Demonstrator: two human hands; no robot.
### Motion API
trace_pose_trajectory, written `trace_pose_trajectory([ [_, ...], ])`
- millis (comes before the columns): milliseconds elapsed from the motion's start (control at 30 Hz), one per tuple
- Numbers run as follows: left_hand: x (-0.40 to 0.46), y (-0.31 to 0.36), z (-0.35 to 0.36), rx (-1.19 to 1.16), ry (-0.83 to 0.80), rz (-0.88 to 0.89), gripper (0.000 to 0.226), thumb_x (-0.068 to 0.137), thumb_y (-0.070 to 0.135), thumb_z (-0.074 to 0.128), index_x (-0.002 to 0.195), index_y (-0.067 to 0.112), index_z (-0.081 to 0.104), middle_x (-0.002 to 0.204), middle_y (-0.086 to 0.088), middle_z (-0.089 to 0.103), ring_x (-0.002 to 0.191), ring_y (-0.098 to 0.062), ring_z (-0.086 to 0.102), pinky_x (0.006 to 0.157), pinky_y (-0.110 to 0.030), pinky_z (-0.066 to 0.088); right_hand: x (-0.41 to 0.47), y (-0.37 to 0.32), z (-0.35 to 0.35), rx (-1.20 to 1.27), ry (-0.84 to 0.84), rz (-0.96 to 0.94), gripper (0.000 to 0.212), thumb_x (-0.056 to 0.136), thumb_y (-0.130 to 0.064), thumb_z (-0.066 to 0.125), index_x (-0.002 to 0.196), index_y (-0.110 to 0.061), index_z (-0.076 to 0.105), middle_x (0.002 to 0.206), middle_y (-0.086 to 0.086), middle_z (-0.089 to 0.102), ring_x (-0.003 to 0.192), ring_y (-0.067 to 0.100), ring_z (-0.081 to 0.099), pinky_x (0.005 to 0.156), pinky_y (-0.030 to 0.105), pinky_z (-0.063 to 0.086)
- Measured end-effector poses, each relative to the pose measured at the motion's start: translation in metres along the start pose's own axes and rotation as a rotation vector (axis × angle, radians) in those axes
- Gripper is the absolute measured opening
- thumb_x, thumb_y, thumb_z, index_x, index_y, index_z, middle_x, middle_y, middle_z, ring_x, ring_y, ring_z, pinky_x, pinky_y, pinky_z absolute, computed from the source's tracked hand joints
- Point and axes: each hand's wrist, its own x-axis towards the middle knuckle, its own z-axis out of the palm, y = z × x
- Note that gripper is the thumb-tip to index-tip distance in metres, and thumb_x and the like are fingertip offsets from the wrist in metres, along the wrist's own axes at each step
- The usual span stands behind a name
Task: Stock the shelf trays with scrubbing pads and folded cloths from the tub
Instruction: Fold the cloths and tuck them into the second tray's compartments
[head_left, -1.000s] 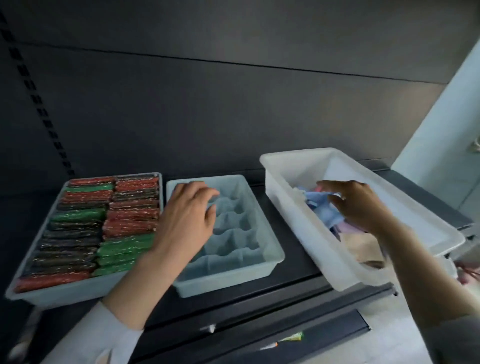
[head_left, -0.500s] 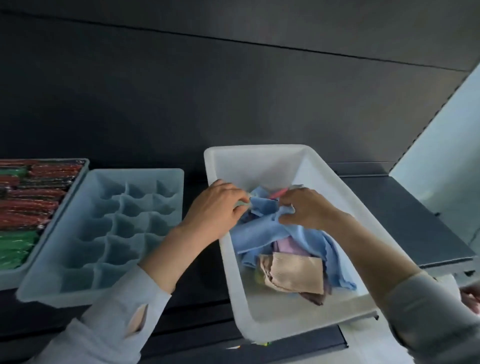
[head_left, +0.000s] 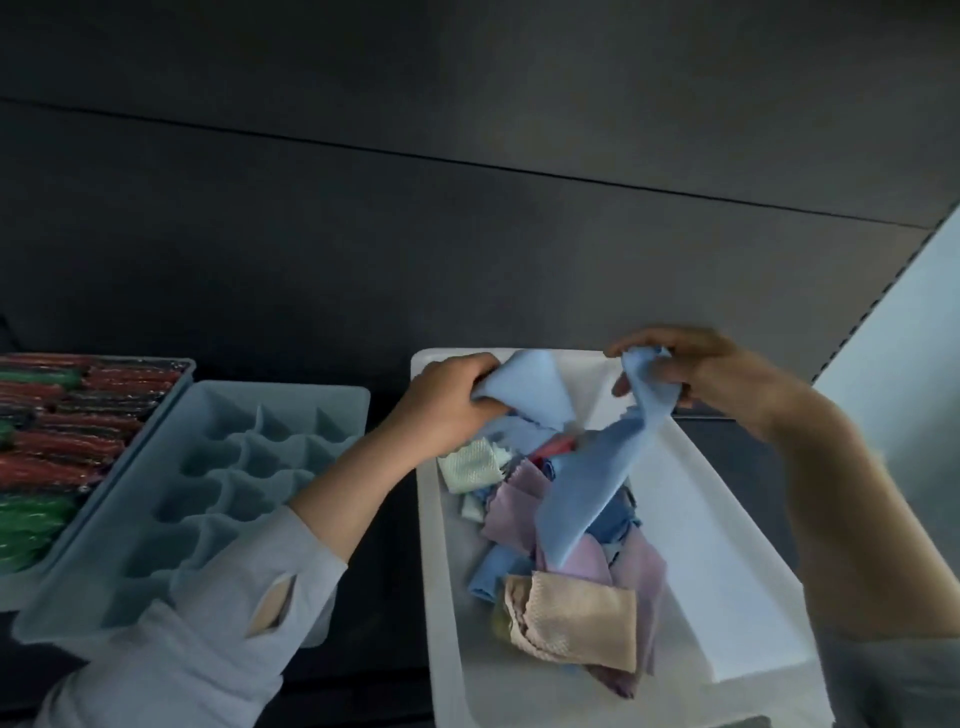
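Left hand (head_left: 447, 402): fingers curled round one corner of a light blue cloth (head_left: 576, 488), gripped above the near-left part of the white tub (head_left: 727, 561). Right hand (head_left: 691, 371): fingers pinched on the opposite end of the same cloth, raised over the far rim of the tub. Cloth stretched between both hands, middle part sagging down onto the pile inside the tub.

Tub contents: loose heap of cloths, among them a beige textured cloth (head_left: 571, 621) at the near side, lilac cloths (head_left: 514, 512) in the middle, a pale green-white mesh cloth (head_left: 470, 465) at the left wall, a red piece (head_left: 558, 447) partly covered. Right part of tub floor bare.

Left of tub: pale blue divider tray (head_left: 218, 488) with wavy-walled compartments, resting on the dark shelf (head_left: 384, 613), just beside the tub but not touching. Left forearm in a light grey sleeve (head_left: 208, 639) crossing over the tray's near corner.

Far left, touching the divider tray: second tray (head_left: 179, 376) packed with red, green and dark scrubbing pads (head_left: 62, 441) standing on edge in rows.

Behind everything: dark back panel (head_left: 467, 234).
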Motion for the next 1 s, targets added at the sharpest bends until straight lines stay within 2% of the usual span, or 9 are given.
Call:
trace_pose_trajectory([
  [100,0.002,-0.014,-0.006,-0.047,0.063,-0.088,0.017,0.085,0.028,0.066,0.094,0.014,0.062,0.085,-0.003,0.065,0.079,-0.022,0.062,0.067,-0.034,0.046,-0.004,0.014,-0.001,-0.181,-0.040,0.131,0.046,0.086,0.014,0.036,0.100,-0.017,0.067,0.092,0.019,0.071,0.083,0.026,0.065,0.058,0.021,0.047],
  [233,0.000,-0.004,-0.005,-0.168,0.013,-0.088,0.011,0.092,0.028,0.058,0.090,0.017,0.059,0.083,0.003,0.064,0.081,-0.017,0.062,0.068,-0.030,0.045,0.002,0.019,0.019,-0.215,0.006,0.045,0.035,0.090,-0.002,0.061,0.103,-0.035,0.062,0.112,0.000,0.067,0.107,0.016,0.062,0.098,0.035,0.047],
  [333,-0.004,0.010,-0.001,-0.340,-0.066,-0.112,0.021,0.099,0.028,0.049,0.096,0.016,0.066,0.094,-0.002,0.070,0.092,-0.019,0.065,0.077,-0.031,0.048,0.009,0.007,0.043,0.019,0.051,-0.018,0.042,0.082,-0.039,0.071,0.122,-0.033,0.058,0.109,-0.009,0.070,0.102,0.005,0.065,0.092,0.029,0.050],
  [500,-0.010,0.005,-0.006,-0.486,-0.091,-0.173,0.021,0.090,0.028,0.065,0.105,0.014,0.063,0.101,-0.007,0.071,0.095,-0.022,0.068,0.083,-0.040,0.054,0.019,0.003,0.065,0.140,0.096,-0.065,0.025,0.081,0.005,0.068,0.095,-0.015,0.070,0.083,0.006,0.074,0.075,0.018,0.065,0.073,0.030,0.050],
  [633,-0.016,-0.010,-0.021,-0.720,-0.118,-0.280,0.031,0.084,0.019,0.075,0.111,0.022,0.062,0.105,-0.001,0.066,0.092,-0.015,0.064,0.081,-0.034,0.051,0.021,0.016,0.046,-0.025,0.257,-0.006,0.010,0.072,-0.009,0.064,0.075,-0.017,0.069,0.072,0.001,0.066,0.070,0.016,0.056,0.071,0.034,0.042],
  [767,-0.017,-0.008,-0.029,-0.858,-0.054,-0.263,0.031,0.078,0.010,0.078,0.105,0.023,0.068,0.106,-0.002,0.064,0.094,-0.016,0.061,0.086,-0.034,0.049,0.004,0.008,0.043,-0.371,-0.116,0.057,0.044,0.074,-0.029,0.081,0.112,-0.039,0.060,0.110,-0.016,0.061,0.100,0.001,0.057,0.087,0.024,0.046],
  [833,-0.016,0.001,-0.028,-0.799,-0.084,-0.173,0.034,0.078,0.003,0.077,0.106,0.019,0.065,0.099,-0.002,0.065,0.090,-0.015,0.062,0.082,-0.032,0.052,0.000,-0.007,0.053,-0.205,-0.092,-0.022,0.065,0.067,-0.046,0.081,0.123,-0.047,0.050,0.126,-0.019,0.054,0.119,-0.003,0.050,0.097,0.020,0.043],
  [900,-0.015,0.010,-0.028,-0.743,-0.144,-0.094,0.038,0.077,0.003,0.078,0.109,0.018,0.063,0.099,0.001,0.067,0.089,-0.011,0.063,0.080,-0.032,0.053,0.002,-0.019,0.066,-0.003,-0.108,-0.065,0.061,0.071,-0.048,0.078,0.126,-0.041,0.053,0.129,-0.015,0.059,0.123,0.000,0.052,0.102,0.024,0.043],
  [1000,-0.014,0.022,-0.033,-0.656,-0.121,0.015,0.042,0.078,0.004,0.077,0.115,0.019,0.061,0.101,0.006,0.065,0.091,-0.007,0.062,0.083,-0.031,0.054,0.005,-0.026,0.085,0.107,-0.145,-0.043,0.035,0.085,-0.022,0.073,0.118,-0.017,0.065,0.112,0.001,0.072,0.107,0.016,0.067,0.099,0.039,0.049],
])
